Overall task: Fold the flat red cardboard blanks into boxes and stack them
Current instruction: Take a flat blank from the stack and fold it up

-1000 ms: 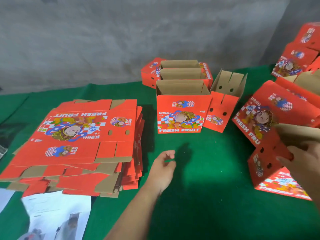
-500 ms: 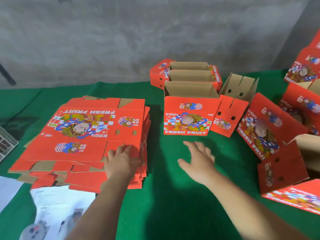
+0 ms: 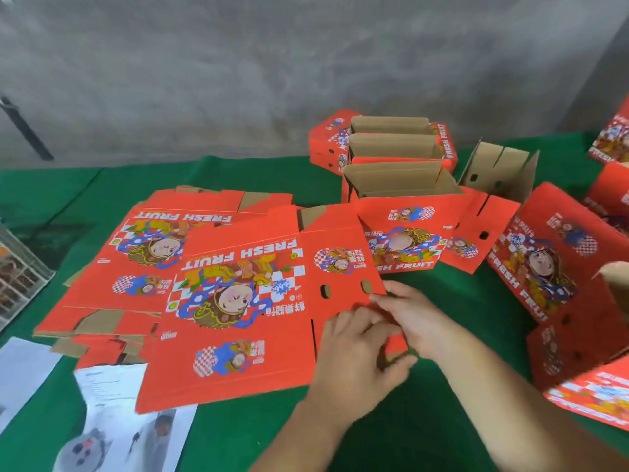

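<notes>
A flat red "FRESH FRUIT" blank [image 3: 245, 301] lies pulled off to the right of the stack of flat blanks [image 3: 136, 267] on the green table. My left hand [image 3: 354, 356] grips the blank's right-hand flap from below. My right hand [image 3: 412, 318] pinches the same flap's edge just beside it. Behind the blank stand three folded open-topped boxes [image 3: 401, 185] in a row, with a half-folded one [image 3: 490, 206] to their right.
More folded red boxes [image 3: 558, 267] lie tumbled along the right edge. White printed papers [image 3: 115, 424] lie at the front left, and a wire basket [image 3: 17, 277] sits at the far left. A grey concrete wall runs behind the green table [image 3: 425, 420].
Both hands came together on the top blank's right flap. The blank slid off the stack toward the right and front.
</notes>
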